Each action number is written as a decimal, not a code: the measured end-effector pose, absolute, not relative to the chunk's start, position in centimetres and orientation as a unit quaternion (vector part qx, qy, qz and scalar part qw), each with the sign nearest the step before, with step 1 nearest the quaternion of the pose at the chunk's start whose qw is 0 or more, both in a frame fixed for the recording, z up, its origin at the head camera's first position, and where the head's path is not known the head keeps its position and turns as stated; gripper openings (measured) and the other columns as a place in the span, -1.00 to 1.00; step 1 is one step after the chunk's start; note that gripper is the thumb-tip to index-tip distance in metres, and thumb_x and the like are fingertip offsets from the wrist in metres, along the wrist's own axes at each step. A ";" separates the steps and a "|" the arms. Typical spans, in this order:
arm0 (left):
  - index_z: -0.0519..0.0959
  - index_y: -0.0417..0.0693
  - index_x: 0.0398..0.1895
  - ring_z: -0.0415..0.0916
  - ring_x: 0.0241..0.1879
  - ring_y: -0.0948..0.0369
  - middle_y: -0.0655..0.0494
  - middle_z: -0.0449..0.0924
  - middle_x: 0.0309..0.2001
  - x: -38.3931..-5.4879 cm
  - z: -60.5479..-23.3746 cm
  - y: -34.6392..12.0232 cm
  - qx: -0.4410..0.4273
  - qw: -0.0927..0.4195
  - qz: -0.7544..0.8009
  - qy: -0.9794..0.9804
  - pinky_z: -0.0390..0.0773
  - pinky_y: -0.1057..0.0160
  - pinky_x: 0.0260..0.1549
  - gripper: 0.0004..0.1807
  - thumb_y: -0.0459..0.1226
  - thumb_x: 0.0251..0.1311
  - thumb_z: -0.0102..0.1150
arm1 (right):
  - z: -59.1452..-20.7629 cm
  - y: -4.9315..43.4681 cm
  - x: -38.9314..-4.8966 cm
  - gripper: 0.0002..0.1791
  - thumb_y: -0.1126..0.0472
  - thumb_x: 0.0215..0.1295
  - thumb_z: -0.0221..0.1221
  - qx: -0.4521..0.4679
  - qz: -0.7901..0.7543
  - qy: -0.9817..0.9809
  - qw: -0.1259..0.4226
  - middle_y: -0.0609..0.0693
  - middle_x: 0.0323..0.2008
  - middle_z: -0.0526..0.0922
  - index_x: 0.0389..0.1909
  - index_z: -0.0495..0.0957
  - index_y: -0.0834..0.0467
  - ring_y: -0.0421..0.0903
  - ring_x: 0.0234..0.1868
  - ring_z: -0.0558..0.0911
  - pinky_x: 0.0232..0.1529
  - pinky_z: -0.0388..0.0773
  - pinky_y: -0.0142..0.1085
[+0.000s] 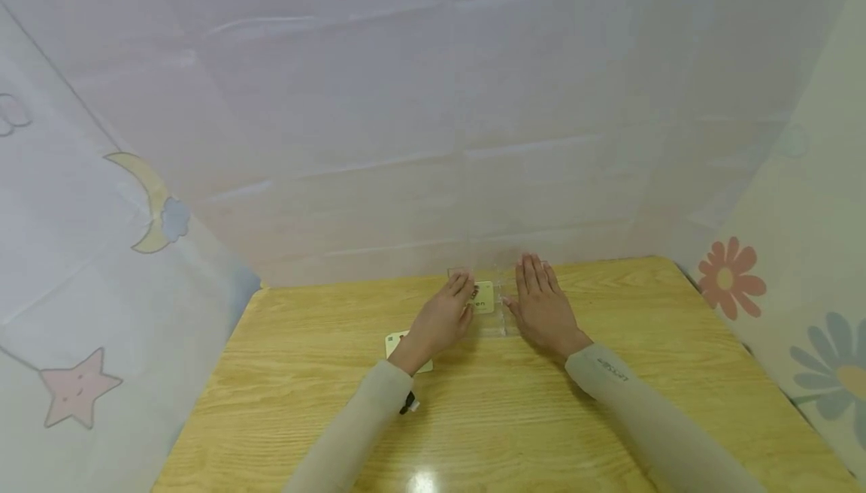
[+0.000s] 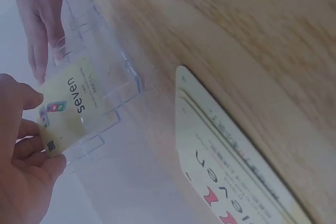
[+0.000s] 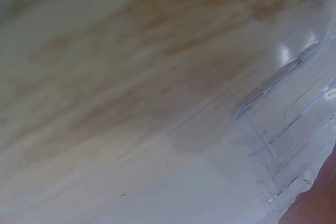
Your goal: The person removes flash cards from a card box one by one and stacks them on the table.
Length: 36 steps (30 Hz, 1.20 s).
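My left hand (image 1: 443,318) holds a pale yellow card (image 2: 68,109) printed "seven" by its edge, thumb and fingers bent around its near side. The card lies at a clear plastic holder (image 2: 126,85) with slots and raised edges. Across the holder's right part rests my right hand (image 1: 543,311), fingers straight and together, thumb apart toward the middle. In the right wrist view the clear holder (image 3: 278,145) shows at the right, with only a bit of that hand at the corner. Beneath my left wrist lies a small stack of cards (image 2: 226,166), the top one printed "eleven".
The wooden table (image 1: 304,403) meets a pale fabric backdrop (image 1: 433,125) close behind the holder. Patterned cloth walls with a moon (image 1: 150,200), a star (image 1: 83,390) and flowers (image 1: 731,279) stand at both sides.
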State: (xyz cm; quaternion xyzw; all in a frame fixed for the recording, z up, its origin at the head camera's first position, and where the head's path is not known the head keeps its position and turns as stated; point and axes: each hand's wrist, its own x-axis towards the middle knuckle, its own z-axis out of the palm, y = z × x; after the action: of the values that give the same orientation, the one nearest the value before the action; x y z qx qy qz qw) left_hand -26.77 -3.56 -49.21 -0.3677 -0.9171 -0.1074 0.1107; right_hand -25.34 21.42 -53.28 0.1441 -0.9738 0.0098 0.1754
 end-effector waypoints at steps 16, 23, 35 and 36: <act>0.56 -0.18 0.39 0.73 0.17 0.05 -0.07 0.61 0.37 -27.7 -47.3 -4.3 -0.383 0.087 -0.150 -0.907 0.76 0.24 0.11 -0.57 -0.36 0.50 0.19 | -53.1 21.5 -25.2 -0.10 -0.14 0.66 -0.05 0.142 0.004 -0.977 0.162 0.42 0.67 -0.08 0.63 -0.07 0.46 0.33 0.71 -0.04 0.73 -0.12 0.20; 0.66 -0.11 0.30 0.70 -0.42 0.22 -0.03 0.74 0.21 -28.2 -46.2 -4.7 -0.376 0.029 -0.191 -0.906 0.69 0.42 -0.30 -0.63 -0.38 0.48 0.20 | -53.0 21.5 -25.1 -0.10 -0.14 0.65 -0.02 0.144 0.004 -0.975 0.168 0.43 0.67 -0.06 0.62 -0.03 0.47 0.33 0.71 -0.03 0.72 -0.08 0.21; 0.70 -0.15 0.24 0.02 -0.71 0.38 -0.12 0.81 0.05 -28.7 -45.5 -5.2 -0.367 -0.028 -0.223 -0.902 0.24 0.47 -0.61 -0.68 -0.36 0.55 0.11 | -52.9 21.3 -24.9 -0.11 -0.14 0.67 -0.07 0.139 -0.002 -0.977 0.160 0.41 0.67 -0.07 0.63 -0.05 0.46 0.31 0.72 -0.04 0.74 -0.14 0.19; 0.69 -0.15 0.24 0.01 -0.70 0.38 -0.12 0.80 0.07 -28.8 -45.4 -5.2 -0.369 -0.028 -0.223 -0.902 0.24 0.47 -0.61 -0.68 -0.36 0.55 0.10 | -52.9 21.3 -24.9 -0.11 -0.15 0.67 -0.07 0.139 -0.003 -0.977 0.160 0.41 0.67 -0.07 0.63 -0.05 0.46 0.31 0.72 -0.05 0.74 -0.14 0.19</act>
State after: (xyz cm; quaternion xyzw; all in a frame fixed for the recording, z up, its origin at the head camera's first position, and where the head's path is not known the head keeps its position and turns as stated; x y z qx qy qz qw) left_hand -28.76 -5.23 -45.39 -0.3694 -0.9016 -0.2231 -0.0281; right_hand -24.95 21.31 -52.86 0.1385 -0.9773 -0.0027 0.1604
